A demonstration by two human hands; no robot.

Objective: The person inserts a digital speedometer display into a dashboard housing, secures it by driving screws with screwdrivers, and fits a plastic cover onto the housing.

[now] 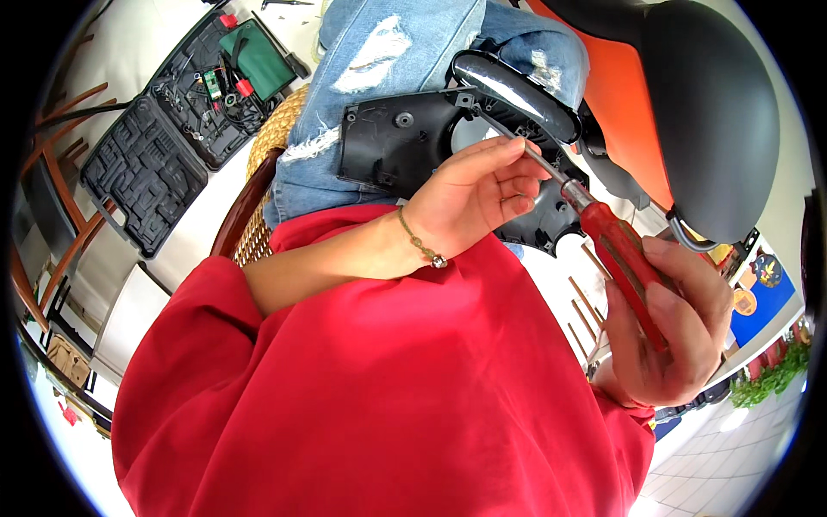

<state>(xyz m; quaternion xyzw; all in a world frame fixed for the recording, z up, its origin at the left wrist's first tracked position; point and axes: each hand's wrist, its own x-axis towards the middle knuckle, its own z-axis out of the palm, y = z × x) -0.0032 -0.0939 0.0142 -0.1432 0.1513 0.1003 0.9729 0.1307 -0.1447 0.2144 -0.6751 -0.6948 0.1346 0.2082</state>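
A screwdriver with a red handle (613, 250) slants down across my lap. My right hand (676, 332) grips its handle, fingers wrapped round it. Thumb and fingers of my left hand (478, 185) are closed around the metal shaft, steadying it partway along. The shaft's far end reaches a corner tab of a black plastic cover (379, 142) lying on my jeans; whether it sits in a screw there I cannot tell. The cover has a round opening and moulded screw posts, and my left hand hides part of it. Just beyond lies a glossy black oval part (517, 90).
An orange and black scooter-like body (719, 121) with a padded seat stands close on my right. On the floor to the left lies an open black tool case (142, 177) with a green pouch (258, 56) on it. A wicker chair (256, 228) is under me.
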